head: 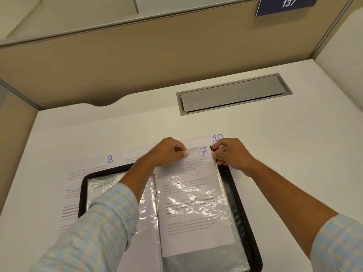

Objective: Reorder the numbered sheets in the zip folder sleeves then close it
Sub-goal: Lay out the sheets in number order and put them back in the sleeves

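The zip folder [238,195] lies open on the desk, dark-edged with a silvery lining. On its right half a clear plastic sleeve [194,197] holds the sheet marked 7 [196,167]. My left hand [169,152] pinches the top edge of that sheet and sleeve left of the number. My right hand [229,152] pinches the sleeve's top right corner at the folder's edge. The sheet marked 8 [92,165] lies under the folder's left side. The sheet marked 10 [198,141] pokes out behind my hands.
A grey cable hatch [233,94] is set in the white desk [294,154] behind the folder. Beige partition walls [137,61] close off the back and left. A blue sign reading 137 [286,4] hangs at the top right.
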